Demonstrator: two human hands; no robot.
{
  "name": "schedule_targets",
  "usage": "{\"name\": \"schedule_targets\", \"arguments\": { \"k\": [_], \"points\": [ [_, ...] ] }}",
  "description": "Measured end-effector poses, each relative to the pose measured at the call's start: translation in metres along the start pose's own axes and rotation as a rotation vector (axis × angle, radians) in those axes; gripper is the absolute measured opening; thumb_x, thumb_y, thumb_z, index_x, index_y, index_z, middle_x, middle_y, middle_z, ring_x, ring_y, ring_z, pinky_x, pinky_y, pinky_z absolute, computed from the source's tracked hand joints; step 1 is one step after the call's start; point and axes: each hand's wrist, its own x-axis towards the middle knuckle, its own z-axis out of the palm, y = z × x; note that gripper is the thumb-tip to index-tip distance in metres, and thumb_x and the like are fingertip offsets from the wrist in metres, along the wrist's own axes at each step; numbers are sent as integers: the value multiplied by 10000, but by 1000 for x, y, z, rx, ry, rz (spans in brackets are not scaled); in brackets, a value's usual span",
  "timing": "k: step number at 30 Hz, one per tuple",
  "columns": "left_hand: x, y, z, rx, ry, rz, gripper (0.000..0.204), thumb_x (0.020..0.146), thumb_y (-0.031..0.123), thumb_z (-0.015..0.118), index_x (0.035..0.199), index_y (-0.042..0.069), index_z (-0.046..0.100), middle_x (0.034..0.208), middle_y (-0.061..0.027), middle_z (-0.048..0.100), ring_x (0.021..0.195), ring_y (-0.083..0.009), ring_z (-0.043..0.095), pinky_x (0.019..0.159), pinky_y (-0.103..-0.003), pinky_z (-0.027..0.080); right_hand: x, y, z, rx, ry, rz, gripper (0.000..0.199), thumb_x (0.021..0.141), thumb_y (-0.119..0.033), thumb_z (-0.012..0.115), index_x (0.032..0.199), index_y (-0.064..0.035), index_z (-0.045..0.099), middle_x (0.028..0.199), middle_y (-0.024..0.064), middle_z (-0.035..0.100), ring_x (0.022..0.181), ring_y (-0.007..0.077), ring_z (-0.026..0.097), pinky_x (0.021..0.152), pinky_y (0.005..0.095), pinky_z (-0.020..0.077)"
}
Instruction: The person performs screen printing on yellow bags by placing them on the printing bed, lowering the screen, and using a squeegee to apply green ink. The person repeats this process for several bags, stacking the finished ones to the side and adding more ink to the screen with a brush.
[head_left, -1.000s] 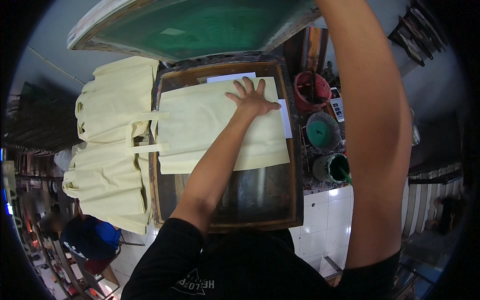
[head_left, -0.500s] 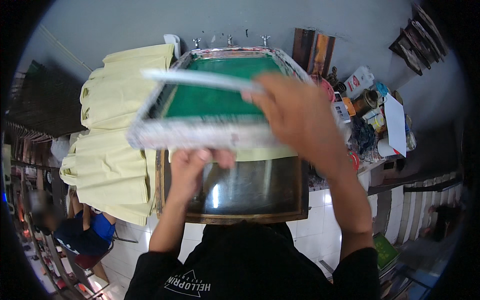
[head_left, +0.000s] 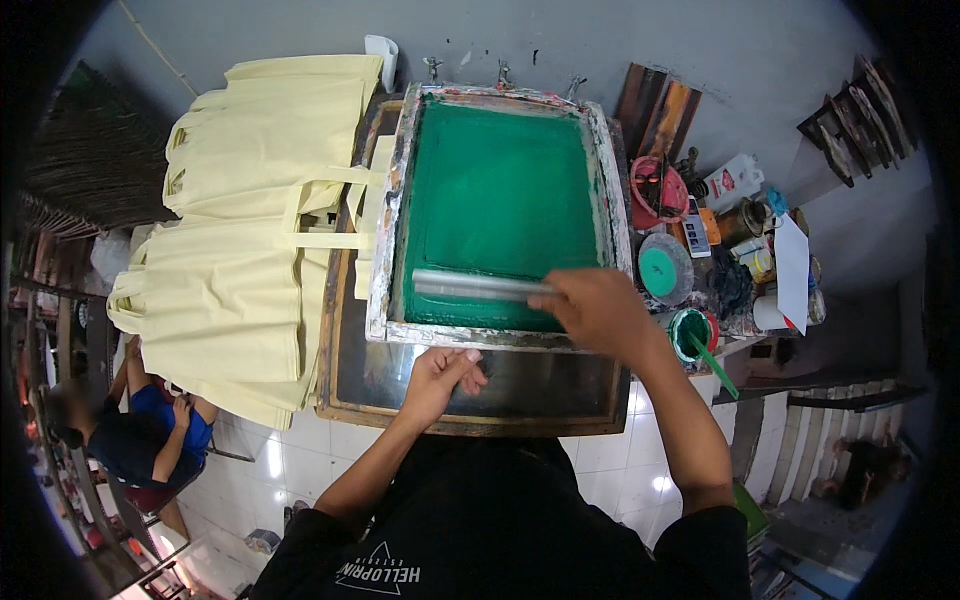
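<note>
A screen printing frame [head_left: 377, 290] with a paint-smeared white rim lies flat before me. Green ink [head_left: 505, 180] covers its mesh. My right hand [head_left: 600, 312] is closed round the right end of a squeegee [head_left: 465, 283], whose blurred bar lies across the near part of the mesh. Just off the frame's near edge is my left hand [head_left: 435, 385], fingers loosely bent and apart, with nothing seen in it. Pale yellow cloth [head_left: 370, 240] shows from under the frame's left side, with straps reaching left. Below lies a dark, glossy board [head_left: 480, 395] with a wooden edge.
Pale yellow fabric bags [head_left: 215, 300] are piled on the left. To the right stand a tub of green ink [head_left: 690, 330] with a green stick, a grey bowl [head_left: 665, 268], a pink basket [head_left: 658, 190] and a phone [head_left: 695, 235]. Another person [head_left: 150, 430] sits at lower left.
The frame has come down from a raised near edge to lying flat. My right hand has brought the squeegee down to the mesh's near part. My left hand has left the frame's edge.
</note>
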Motion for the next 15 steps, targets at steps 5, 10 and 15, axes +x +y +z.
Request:
{"name": "schedule_targets", "arguments": {
  "k": [5, 10, 15],
  "points": [
    [0, -1, 8, 0, 12, 38, 339, 1036, 271, 621, 868, -18, 675, 727, -104, 698, 614, -128, 623, 608, -275, 508, -29, -14, 25, -49, 70, -30, 185, 907, -238, 715, 887, -71, 638, 811, 98, 685, 744, 305, 681, 607, 430, 528],
    [-3, -1, 4, 25, 35, 22, 362, 1032, 261, 627, 810, -19, 683, 705, -105, 694, 597, -128, 620, 592, -271, 501, 8, 22, 38, -191, 124, -119, 204, 917, -248, 706, 879, -68, 619, 785, 106, 674, 713, 299, 671, 588, 424, 518],
    [-3, 7, 6, -13, 35, -15, 324, 1024, 229, 631, 836, -25, 703, 707, -116, 704, 596, -132, 634, 578, -269, 502, 104, 107, 35, -240, 177, -66, 338, 950, -396, 669, 914, -63, 630, 764, 164, 669, 708, 376, 655, 623, 489, 510]
  ]
}}
